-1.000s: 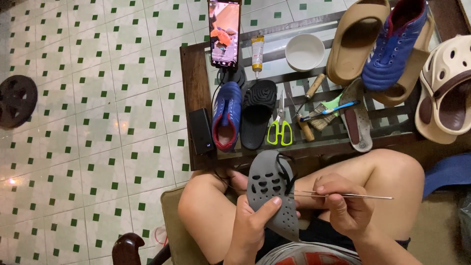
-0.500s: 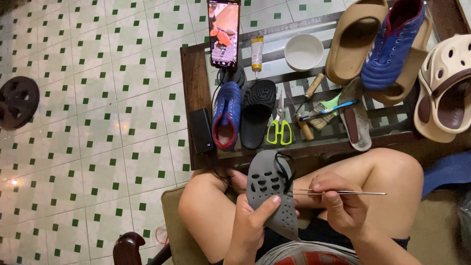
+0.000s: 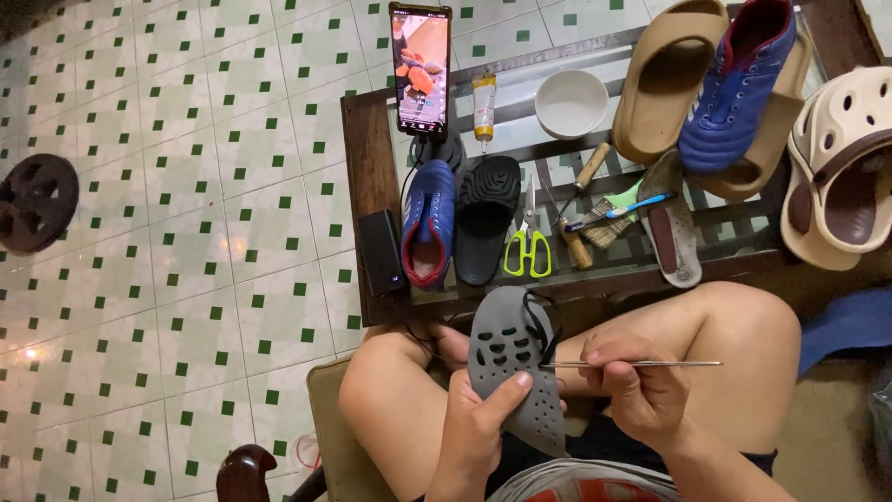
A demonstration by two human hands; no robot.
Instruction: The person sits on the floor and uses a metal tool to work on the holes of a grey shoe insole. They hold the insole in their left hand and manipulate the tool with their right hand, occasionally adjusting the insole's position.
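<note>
Now I see a grey perforated clog (image 3: 514, 372) held over the lap.
My left hand (image 3: 478, 432) grips its lower edge, thumb across the holes; my right hand (image 3: 641, 395) pinches a thin metal awl (image 3: 641, 363) level at its side; the glass table (image 3: 367, 177) edge sits just beyond the knees.
</note>
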